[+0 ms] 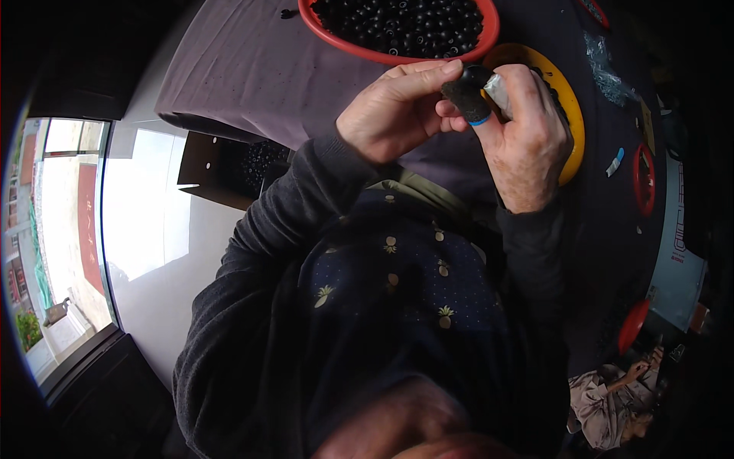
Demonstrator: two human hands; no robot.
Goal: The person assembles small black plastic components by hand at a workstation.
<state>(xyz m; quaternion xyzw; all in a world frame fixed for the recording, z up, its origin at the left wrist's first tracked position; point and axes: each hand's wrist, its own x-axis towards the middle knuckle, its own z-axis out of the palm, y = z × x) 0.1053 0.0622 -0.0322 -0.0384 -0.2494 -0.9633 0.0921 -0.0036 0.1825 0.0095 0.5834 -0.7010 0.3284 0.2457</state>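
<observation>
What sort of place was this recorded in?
Probably a small workshop for handwork: a cloth-covered table bears a red basin full of small round black pieces, and another person is beside it at lower right.

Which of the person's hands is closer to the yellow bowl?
The right hand. It overlaps the left part of the yellow bowl in this view; contact is unclear. The left hand is farther left, clear of the bowl's rim.
</observation>
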